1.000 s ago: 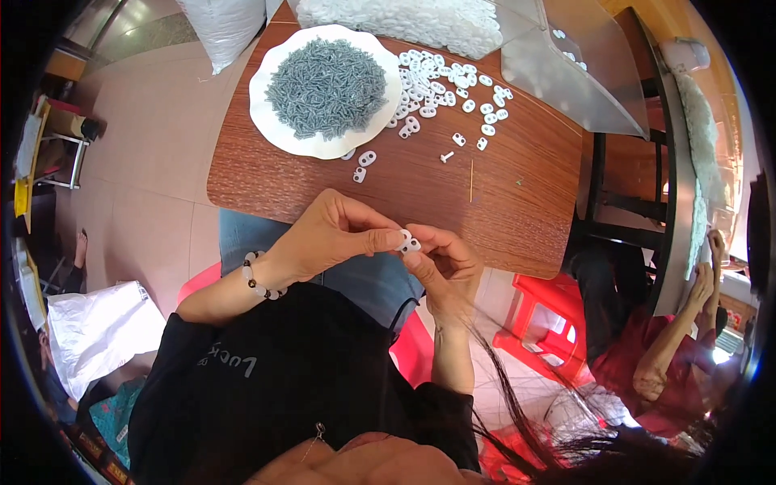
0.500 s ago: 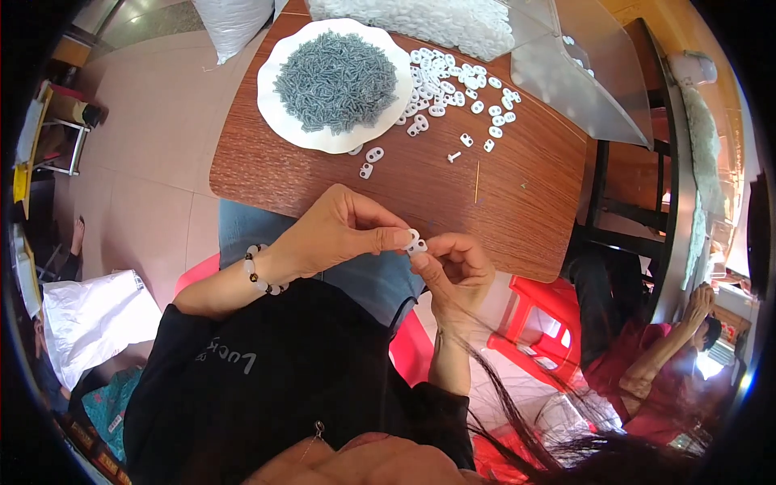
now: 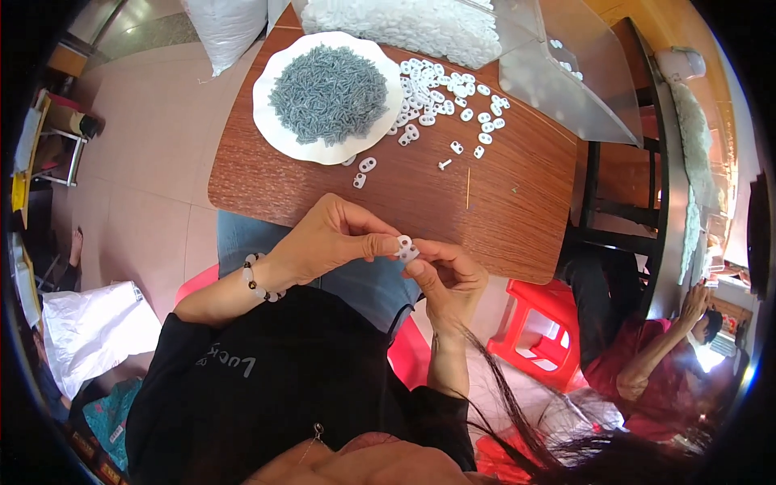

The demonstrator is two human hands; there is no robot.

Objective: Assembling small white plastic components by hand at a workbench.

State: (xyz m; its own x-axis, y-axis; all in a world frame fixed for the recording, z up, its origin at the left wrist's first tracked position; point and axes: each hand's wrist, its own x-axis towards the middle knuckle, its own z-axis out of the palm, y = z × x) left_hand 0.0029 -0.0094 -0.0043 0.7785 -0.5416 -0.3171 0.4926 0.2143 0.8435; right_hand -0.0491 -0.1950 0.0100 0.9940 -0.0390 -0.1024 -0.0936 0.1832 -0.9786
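Between my hands, just off the table's near edge, is a small white plastic piece with holes [image 3: 406,250], perhaps a cord lock. My left hand [image 3: 343,240] pinches its left side between thumb and fingers. My right hand [image 3: 453,279] grips the lower right side, thumb in front and fingers curled behind. Whether the piece is one part or two pressed together I cannot tell. On the brown table [image 3: 275,178] ahead, more white two-hole pieces [image 3: 420,93] lie in a loose heap. A small white pin-like part [image 3: 444,164] and a thin yellowish stick [image 3: 468,188] lie nearer.
A white scalloped plate [image 3: 271,133] holds a mound of small grey spring-like pieces [image 3: 327,93]. Behind it is a clear bin [image 3: 525,24] full of white parts. A red stool [image 3: 505,323] stands at right, near another person [image 3: 647,364]. White sacks [image 3: 226,32] sit on the floor.
The view has shifted slightly, so the table and its contents sit a little lower and more to the left. Both hands keep hold of the white piece, which is turned slightly.
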